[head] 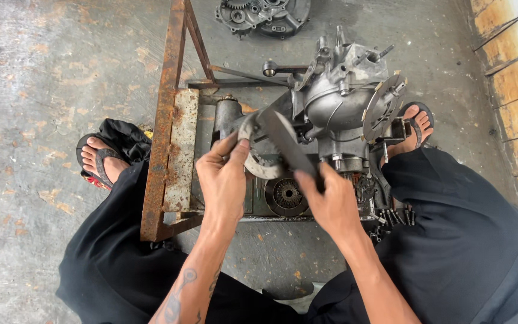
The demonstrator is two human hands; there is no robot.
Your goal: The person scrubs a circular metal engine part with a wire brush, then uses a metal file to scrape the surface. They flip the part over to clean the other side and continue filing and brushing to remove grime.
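Gripping a curved metal part [258,163], the left hand [223,183] steadies it while the right hand [331,204] grasps what looks like a flat file [286,147] laid across it.

single head-worn view, looks steeply down from above the seated person's lap, facing forward over both forearms to the engine case [343,96] on the rusty steel stand [169,138]; close range, concrete floor [49,60] fills the edges.
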